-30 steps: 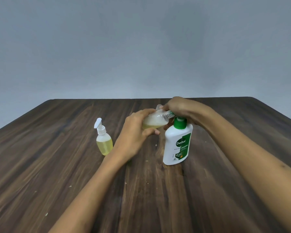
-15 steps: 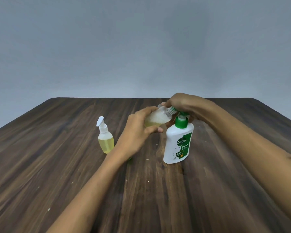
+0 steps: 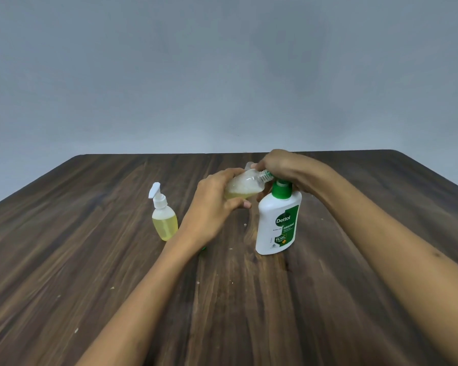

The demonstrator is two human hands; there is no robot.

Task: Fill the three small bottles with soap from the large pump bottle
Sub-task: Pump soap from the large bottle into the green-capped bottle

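My left hand [image 3: 214, 204] grips a small clear bottle [image 3: 245, 184], tilted on its side with its threaded neck against the spout of the large white pump bottle [image 3: 278, 223]. Yellow soap and foam fill its lower part. My right hand [image 3: 283, 167] rests closed over the green pump head of the large bottle, which stands upright on the table. A second small bottle [image 3: 164, 220], full of yellow soap and capped with a white pump, stands to the left. A bit of something green shows under my left wrist [image 3: 203, 248]. A third small bottle is not visible.
The dark wooden table [image 3: 90, 260] stretches wide around the bottles, with a few small pale crumbs on it. Its far edge meets a plain grey wall.
Both hands and the tilted small bottle hold nearly the same pose at the pump. The view has shifted slightly.
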